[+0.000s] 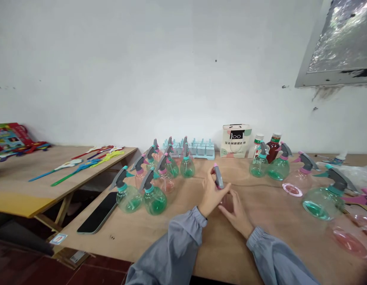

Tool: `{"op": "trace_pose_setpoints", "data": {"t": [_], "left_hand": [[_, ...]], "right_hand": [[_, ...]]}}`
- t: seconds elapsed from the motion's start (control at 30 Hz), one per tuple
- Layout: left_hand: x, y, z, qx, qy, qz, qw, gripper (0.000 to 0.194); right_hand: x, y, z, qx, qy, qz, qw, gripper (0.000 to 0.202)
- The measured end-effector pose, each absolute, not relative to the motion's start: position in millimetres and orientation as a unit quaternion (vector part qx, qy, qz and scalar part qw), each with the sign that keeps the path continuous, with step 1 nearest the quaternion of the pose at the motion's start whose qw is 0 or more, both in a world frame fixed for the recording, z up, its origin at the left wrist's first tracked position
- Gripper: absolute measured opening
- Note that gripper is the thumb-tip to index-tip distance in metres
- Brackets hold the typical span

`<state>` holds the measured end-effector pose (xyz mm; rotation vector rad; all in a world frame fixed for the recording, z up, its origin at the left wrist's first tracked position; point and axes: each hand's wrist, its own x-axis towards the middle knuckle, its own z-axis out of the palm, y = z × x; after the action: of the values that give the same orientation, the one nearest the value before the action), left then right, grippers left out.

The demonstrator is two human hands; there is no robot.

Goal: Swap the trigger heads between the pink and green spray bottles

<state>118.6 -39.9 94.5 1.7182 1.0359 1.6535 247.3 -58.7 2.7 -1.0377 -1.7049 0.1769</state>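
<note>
Grey sleeves [183, 249] reach in from the bottom edge, both hands meeting over the middle of the plywood worktop [201, 241]. Between them stands a clear pink spray bottle [226, 200], its grey trigger head [218, 176] topped with a pink nozzle. Fingers of the left hand [211, 194] are curled around the trigger head and neck, holding it closed in a grip. Low against the bottle's body lies the right hand [237, 213], fingers bent around its side and steadying it on the worktop.

Left of the hands is a cluster of finished spray bottles [153, 186], green and pink, with teal or pink collars. To the right stands a looser row of spray bottles [290, 170], the nearest ones large at the frame's edge. A black phone [98, 213] lies flat near the worktop's left edge. Against the white wall sit a pale blue ice-lolly mould [198, 149], a small paper bag [235, 140] printed with glasses, and two capped bottles [266, 145]. A second table [20, 190] farther left carries coloured plastic sticks [79, 162] and a red box [9, 136].
</note>
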Motion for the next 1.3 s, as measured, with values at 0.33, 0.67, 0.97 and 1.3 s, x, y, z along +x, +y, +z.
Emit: {"op": "trace_pose_setpoints", "data": {"t": [0.33, 0.67, 0.97, 1.3], "left_hand": [[88.0, -36.2, 98.1, 0.562, 0.325, 0.624, 0.435, 0.046], [66.2, -27.1, 106.1, 0.437, 0.350, 0.645, 0.520, 0.031], [58.4, -27.0, 110.7, 0.385, 0.290, 0.611, 0.628, 0.044], [61.3, -32.6, 109.8, 0.400, 0.280, 0.581, 0.651, 0.039]], "right_hand": [[395.7, 76.4, 59.7, -0.605, -0.450, -0.116, 0.646, 0.091], [374.4, 63.6, 30.2, -0.652, -0.486, -0.090, 0.575, 0.089], [300.7, -16.2, 4.3, -0.527, -0.586, 0.004, 0.616, 0.075], [297.8, -24.6, -0.1, -0.531, -0.574, 0.035, 0.622, 0.079]]}}
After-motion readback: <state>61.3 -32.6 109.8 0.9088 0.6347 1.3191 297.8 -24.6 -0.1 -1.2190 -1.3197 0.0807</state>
